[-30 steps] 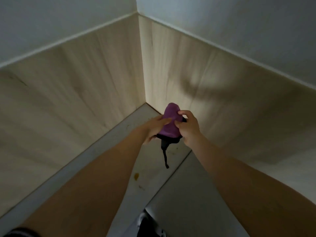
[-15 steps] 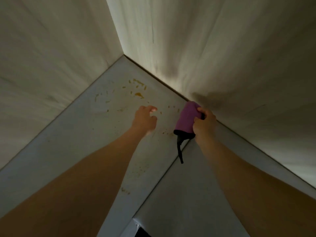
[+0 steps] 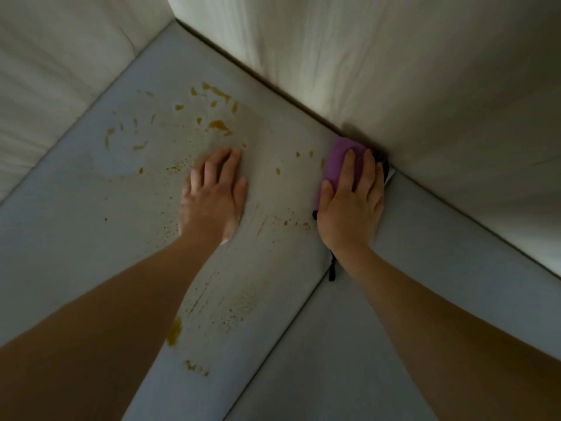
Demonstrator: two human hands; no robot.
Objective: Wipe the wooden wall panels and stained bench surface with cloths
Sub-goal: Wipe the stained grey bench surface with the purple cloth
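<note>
Wall panels (image 3: 425, 86): pale wood, met in a corner at upper left, bordered below by the bench. 
Bench (image 3: 76, 238): grey surface, divided by a seam running from lower centre toward the right panel; marked with scattered yellow-brown stains (image 3: 218, 124), heaviest toward the corner, with fine speckles and streaks nearer the arms. 
Left hand (image 3: 212, 196): laid flat on the bench among the stains, fingers straight and together, nothing held. 
Right hand (image 3: 352, 202): pressed flat, fingers extended, on the cloth. 
Cloth (image 3: 340, 159): purple, pinned against the bench just beside the right panel's foot; a dark strap (image 3: 332, 270) is seen trailing beneath the wrist.
</note>
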